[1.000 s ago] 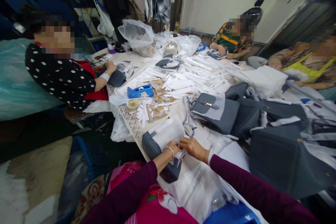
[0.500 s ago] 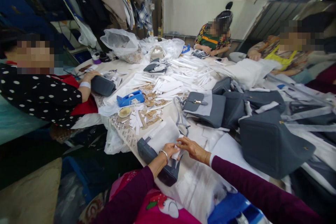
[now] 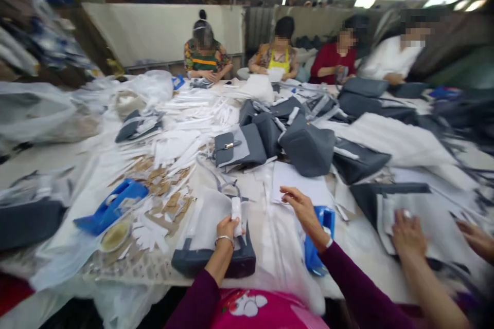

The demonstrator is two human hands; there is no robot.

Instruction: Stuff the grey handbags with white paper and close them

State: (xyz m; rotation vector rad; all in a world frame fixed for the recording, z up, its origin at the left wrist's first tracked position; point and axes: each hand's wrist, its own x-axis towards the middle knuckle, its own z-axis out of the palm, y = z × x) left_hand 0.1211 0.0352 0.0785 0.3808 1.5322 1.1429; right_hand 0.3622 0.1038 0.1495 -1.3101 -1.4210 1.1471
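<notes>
A dark grey bag (image 3: 214, 262) lies in front of me on the table, a white sheet over its upper part. My left hand (image 3: 227, 230) is closed around a white-wrapped strap (image 3: 236, 209) on this bag. To the right, my right hand (image 3: 303, 211) is held above the table with its fingers apart and nothing in them. Under and beside its wrist stands a blue tape dispenser (image 3: 319, 241), partly hidden by the hand and forearm.
More grey bags (image 3: 309, 144) are piled beyond my hands. At left stand another blue tape dispenser (image 3: 116, 205), a small round dish (image 3: 116, 236) and paper scraps (image 3: 170, 205). A co-worker's hand (image 3: 409, 234) presses a sheet on a bag at right; several people sit across.
My view has swung right, bringing in the co-worker's hands and the nearer tape dispenser. My right hand has left the wrapped strap and moved right; my left hand still grips it.
</notes>
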